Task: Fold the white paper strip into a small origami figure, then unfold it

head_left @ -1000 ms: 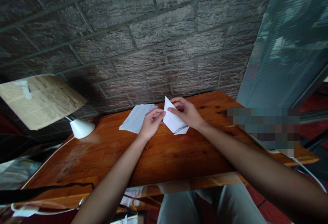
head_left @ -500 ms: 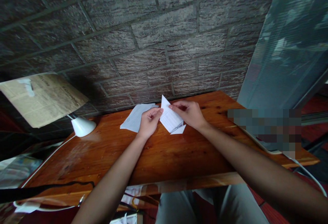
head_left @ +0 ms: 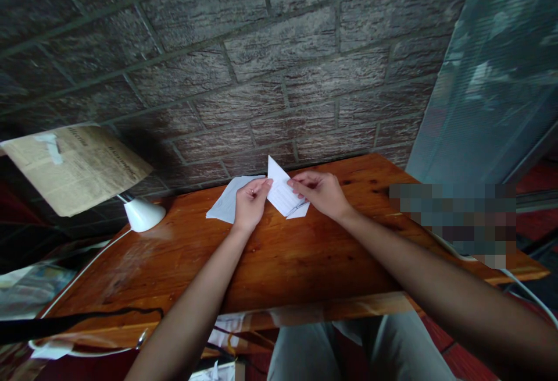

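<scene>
Between my two hands is a folded sheet of paper (head_left: 281,192), white with faint printed lines. It has a pointed top corner and a loose flap at its lower right. My left hand (head_left: 251,203) pinches its left edge between thumb and fingers; a ring shows on one finger. On the right side, my right hand (head_left: 320,192) grips the paper with thumb and curled fingers. Some fingertips are hidden behind the sheet. Just left of it, partly covered by my left hand, lies a stack of papers (head_left: 224,203) on the wooden table (head_left: 288,270).
A lamp (head_left: 143,215) with a newsprint shade (head_left: 78,166) stands at the table's left, its white cord (head_left: 87,270) running over the edge. A stone-patterned wall (head_left: 270,67) rises behind. At the right are a blurred-out object (head_left: 457,218) and a translucent panel (head_left: 475,90).
The folded paper has shifted slightly left and up, with my left hand following. My right hand sits lower along its right edge, and the lower flap lies closer against the sheet.
</scene>
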A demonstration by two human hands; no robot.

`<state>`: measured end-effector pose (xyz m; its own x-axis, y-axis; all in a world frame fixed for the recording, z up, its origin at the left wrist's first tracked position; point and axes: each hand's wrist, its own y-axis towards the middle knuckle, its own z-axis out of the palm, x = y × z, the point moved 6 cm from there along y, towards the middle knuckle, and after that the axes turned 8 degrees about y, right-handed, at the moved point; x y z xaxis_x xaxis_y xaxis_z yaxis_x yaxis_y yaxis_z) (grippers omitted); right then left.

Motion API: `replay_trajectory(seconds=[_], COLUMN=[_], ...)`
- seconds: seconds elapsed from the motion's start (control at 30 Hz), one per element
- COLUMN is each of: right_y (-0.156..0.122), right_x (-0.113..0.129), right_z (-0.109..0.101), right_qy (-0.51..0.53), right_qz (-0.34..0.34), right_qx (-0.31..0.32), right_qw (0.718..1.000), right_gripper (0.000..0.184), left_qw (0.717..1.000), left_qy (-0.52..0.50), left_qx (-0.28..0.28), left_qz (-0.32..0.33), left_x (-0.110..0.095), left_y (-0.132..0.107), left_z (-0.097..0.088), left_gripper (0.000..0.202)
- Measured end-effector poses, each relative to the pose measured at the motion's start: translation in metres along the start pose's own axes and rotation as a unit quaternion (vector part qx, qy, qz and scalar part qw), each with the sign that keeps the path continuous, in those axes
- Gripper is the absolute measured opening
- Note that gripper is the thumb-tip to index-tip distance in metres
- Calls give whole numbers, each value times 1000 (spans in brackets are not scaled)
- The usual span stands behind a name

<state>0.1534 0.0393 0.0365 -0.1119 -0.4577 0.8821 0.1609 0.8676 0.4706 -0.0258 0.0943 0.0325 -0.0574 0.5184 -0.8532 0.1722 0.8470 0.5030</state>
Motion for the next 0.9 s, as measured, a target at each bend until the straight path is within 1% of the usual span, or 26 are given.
replay_trajectory(seconds=[0.07, 0.13, 0.23, 0.3, 0.43, 0.53, 0.63, 0.7, 0.8, 0.9], right_y=[1, 2, 4, 5, 6, 5, 3, 3, 3, 5], right_x=[-7, -11, -13, -12, -8, -4, 0, 2, 2, 5], right_z=[2, 2, 2, 0, -5, -4, 1, 4, 4, -2], right_qy=[54, 93, 114, 96, 24, 29, 66, 73, 55, 15], right_qz=[43, 71, 84, 69, 11, -8, -3, -1, -5, -38], right_qx=[7, 6, 16, 14, -17, -19, 3, 18, 20, 1], right_qw=[998, 993, 990, 993, 1000, 999, 998, 997, 998, 999], right_gripper=[40, 48, 49, 46, 41, 42, 43, 44, 40, 34], left_qw=[1000, 998, 996, 996, 994, 992, 990, 991, 989, 987], left_qy=[-13, -15, -7, 10, 61, 69, 54, 38, 19, 33], left_qx=[22, 51, 86, 92, 70, 89, 112, 123, 145, 158], left_qz=[-15, -24, -24, -7, 49, 64, 62, 46, 19, 23], left_x=[2, 2, 2, 0, -7, -9, -10, -9, -8, -11], left_y=[-1, -3, -6, -8, -9, -9, -10, -11, -13, -14], left_z=[3, 8, 15, 17, 13, 13, 15, 17, 20, 20], left_gripper=[34, 35, 34, 32, 28, 29, 28, 28, 30, 30])
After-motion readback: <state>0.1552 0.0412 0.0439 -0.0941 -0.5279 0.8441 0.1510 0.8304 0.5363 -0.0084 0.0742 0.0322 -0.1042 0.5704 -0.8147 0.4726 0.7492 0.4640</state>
